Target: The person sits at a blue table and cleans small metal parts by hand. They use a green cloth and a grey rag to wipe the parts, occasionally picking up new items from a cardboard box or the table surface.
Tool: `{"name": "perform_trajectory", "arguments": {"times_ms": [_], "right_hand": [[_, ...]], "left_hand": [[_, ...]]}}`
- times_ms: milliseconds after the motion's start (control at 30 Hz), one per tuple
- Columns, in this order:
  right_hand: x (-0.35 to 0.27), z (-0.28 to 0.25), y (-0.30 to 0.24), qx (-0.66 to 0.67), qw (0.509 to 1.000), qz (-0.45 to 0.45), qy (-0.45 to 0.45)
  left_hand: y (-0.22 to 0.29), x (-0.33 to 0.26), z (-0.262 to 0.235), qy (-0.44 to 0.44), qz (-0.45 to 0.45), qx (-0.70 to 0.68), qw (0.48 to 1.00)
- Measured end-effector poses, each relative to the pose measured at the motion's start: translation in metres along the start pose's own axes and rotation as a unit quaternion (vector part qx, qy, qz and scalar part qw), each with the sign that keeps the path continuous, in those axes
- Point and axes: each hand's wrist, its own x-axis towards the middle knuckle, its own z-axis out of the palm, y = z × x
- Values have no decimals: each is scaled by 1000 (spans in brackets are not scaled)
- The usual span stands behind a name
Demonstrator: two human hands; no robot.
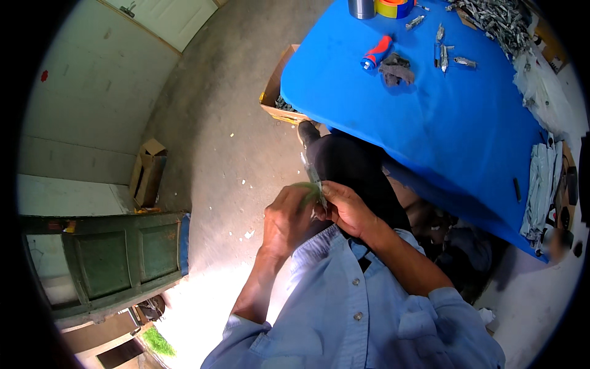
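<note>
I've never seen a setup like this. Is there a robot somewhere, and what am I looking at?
No robot here: those are a person's own bare hands. The single picture comes from a wide fisheye camera worn on the person's head, looking down, so edges bend and the corners go black.

The right hand pinches a slim, shiny piece. The left hand is curled beside it, at something green too blurred to identify.

On the blue-covered table lie a red-and-blue tube-like thing, a crumpled grey cloth, a few small silvery pieces and a big heap of similar-looking ones.
</note>
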Motion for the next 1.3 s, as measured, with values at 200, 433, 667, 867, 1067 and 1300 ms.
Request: {"name": "perform_trajectory", "arguments": {"times_ms": [200,433,667,867,1067,1300], "right_hand": [[3,-9,6,25,999,24,-2],[2,-8,3,36,999,32,2],[1,2,-2,20,999,-2,43],[-12,10,-44,-107,990,-90,34],[-45,8,-113,-180,970,-159,41],[-96,-37,-197,-131,956,-214,149]], "left_hand": [[-7,18,4,46,22,49,997],[-9,32,3,62,4,42,997],[23,18,3,2,60,37,998],[50,56,7,42,119,26,992],[71,112,27,96,147,31,984],[65,153,38,137,132,15,982]]}}
